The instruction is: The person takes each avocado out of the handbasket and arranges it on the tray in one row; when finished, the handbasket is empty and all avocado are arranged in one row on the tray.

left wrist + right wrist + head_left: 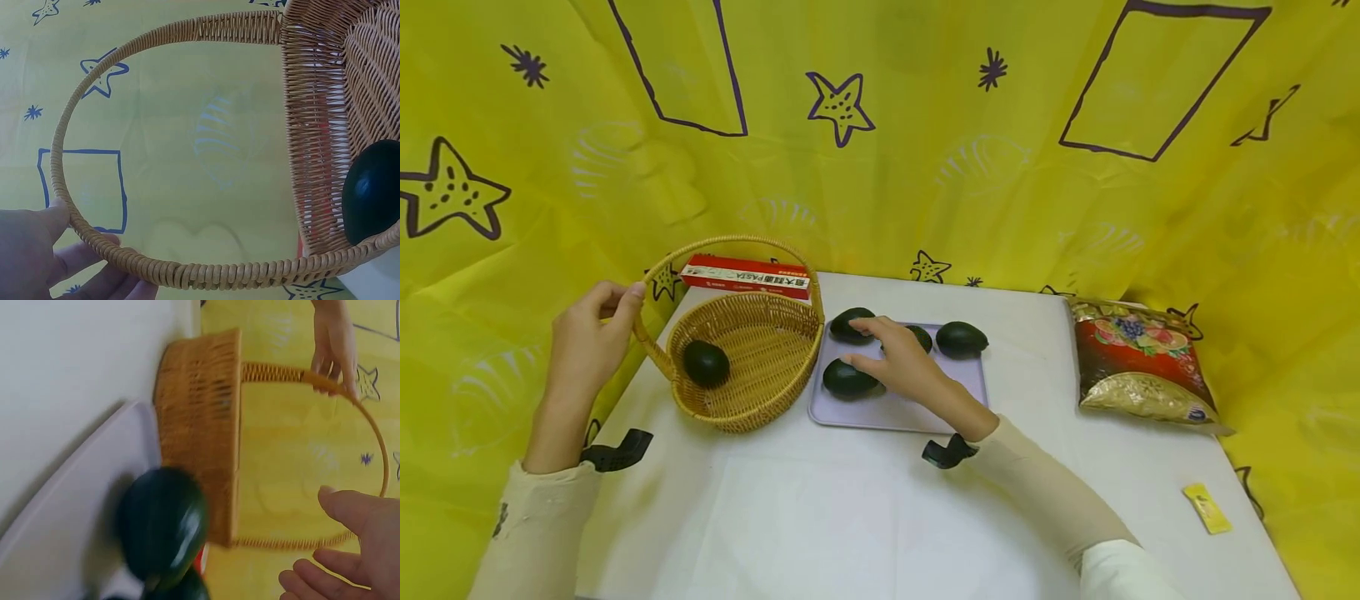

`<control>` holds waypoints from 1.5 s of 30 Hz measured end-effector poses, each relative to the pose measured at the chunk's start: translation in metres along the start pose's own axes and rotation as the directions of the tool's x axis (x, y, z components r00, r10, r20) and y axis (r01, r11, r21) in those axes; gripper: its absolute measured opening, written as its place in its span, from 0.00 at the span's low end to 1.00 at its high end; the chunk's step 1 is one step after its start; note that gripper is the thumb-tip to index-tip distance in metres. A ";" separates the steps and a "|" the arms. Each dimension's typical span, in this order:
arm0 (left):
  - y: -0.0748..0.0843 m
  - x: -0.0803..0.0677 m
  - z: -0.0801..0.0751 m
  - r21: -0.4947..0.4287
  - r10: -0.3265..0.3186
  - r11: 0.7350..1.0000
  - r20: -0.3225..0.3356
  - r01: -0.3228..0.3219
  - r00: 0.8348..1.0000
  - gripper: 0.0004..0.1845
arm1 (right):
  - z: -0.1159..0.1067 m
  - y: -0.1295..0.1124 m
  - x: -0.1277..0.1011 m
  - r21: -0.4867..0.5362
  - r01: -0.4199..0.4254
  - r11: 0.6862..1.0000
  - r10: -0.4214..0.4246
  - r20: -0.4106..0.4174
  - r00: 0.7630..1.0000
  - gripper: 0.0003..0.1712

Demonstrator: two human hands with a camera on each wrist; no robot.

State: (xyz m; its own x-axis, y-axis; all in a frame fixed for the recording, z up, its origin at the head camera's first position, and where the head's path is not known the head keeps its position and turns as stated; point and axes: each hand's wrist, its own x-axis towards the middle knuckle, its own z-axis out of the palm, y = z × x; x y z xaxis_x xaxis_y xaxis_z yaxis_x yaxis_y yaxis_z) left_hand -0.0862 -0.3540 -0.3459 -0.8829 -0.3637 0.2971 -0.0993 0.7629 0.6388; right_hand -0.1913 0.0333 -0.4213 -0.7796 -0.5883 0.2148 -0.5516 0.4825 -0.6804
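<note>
My left hand [593, 333] grips the handle of a wicker basket [760, 417] on its left side; the left wrist view shows the fingers curled round the handle [187, 275]. One dark green avocado [706, 364] lies in the basket. My right hand [898, 358] hovers over a pale purple tray [880, 421], thumb and fingers spread with nothing between them. Nearest to it is an avocado [848, 379] at the tray's front left. Behind sits another avocado [852, 325]. A third avocado [919, 337] is partly hidden by the hand, and one more avocado [961, 340] lies at the back right.
Behind the basket lies a red and white pasta box [745, 277]. A shiny red and gold bag [1142, 367] rests at the table's right, with a small yellow packet [1207, 508] in front of it. A yellow patterned curtain [910, 200] borders the white table.
</note>
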 end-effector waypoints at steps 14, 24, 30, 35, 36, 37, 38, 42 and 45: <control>0.006 0.001 0.003 -0.010 0.008 1.000 0.008 -0.008 1.000 0.30 | 0.052 -0.057 0.063 -0.008 0.040 0.999 -0.038 0.155 0.987 0.31; 0.004 0.001 0.003 -0.008 0.004 1.000 -0.007 -0.005 1.000 0.29 | 0.085 -0.079 0.103 -0.108 0.050 0.993 -0.019 0.270 0.963 0.35; 0.002 0.002 0.003 -0.006 0.001 1.000 -0.010 -0.001 1.000 0.30 | 0.099 -0.089 0.128 -0.131 0.010 0.991 0.037 0.347 0.937 0.38; 0.001 0.002 0.004 -0.013 0.005 1.000 -0.016 -0.005 1.000 0.29 | 0.105 -0.098 0.145 -0.181 -0.030 0.983 0.103 0.405 0.909 0.40; 0.001 0.001 0.003 -0.013 0.005 1.000 -0.017 -0.006 1.000 0.29 | 0.106 -0.100 0.147 -0.199 -0.030 0.980 0.111 0.414 0.904 0.40; 0.001 0.001 0.003 -0.012 0.005 1.000 -0.020 -0.005 1.000 0.29 | 0.107 -0.102 0.150 -0.212 -0.037 0.976 0.125 0.422 0.898 0.41; 0.001 0.001 0.003 -0.012 0.005 1.000 -0.023 -0.006 1.000 0.29 | 0.108 -0.104 0.152 -0.223 -0.048 0.974 0.142 0.428 0.893 0.41; 0.002 0.001 0.002 -0.009 0.002 1.000 -0.027 -0.002 1.000 0.29 | 0.114 -0.109 0.156 -0.259 -0.106 0.960 0.217 0.450 0.866 0.45; 0.002 0.002 0.001 -0.008 0.001 1.000 -0.023 -0.001 1.000 0.29 | 0.120 -0.111 0.156 -0.270 -0.169 0.948 0.280 0.454 0.846 0.49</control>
State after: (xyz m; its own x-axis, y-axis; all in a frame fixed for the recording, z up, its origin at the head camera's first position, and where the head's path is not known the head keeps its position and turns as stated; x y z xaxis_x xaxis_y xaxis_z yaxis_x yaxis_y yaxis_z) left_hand -0.0885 -0.3528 -0.3449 -0.8721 -0.3755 0.3138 -0.0949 0.7588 0.6444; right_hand -0.2167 -0.1899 -0.3960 -0.6792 -0.6573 -0.3266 -0.4713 0.7317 -0.4924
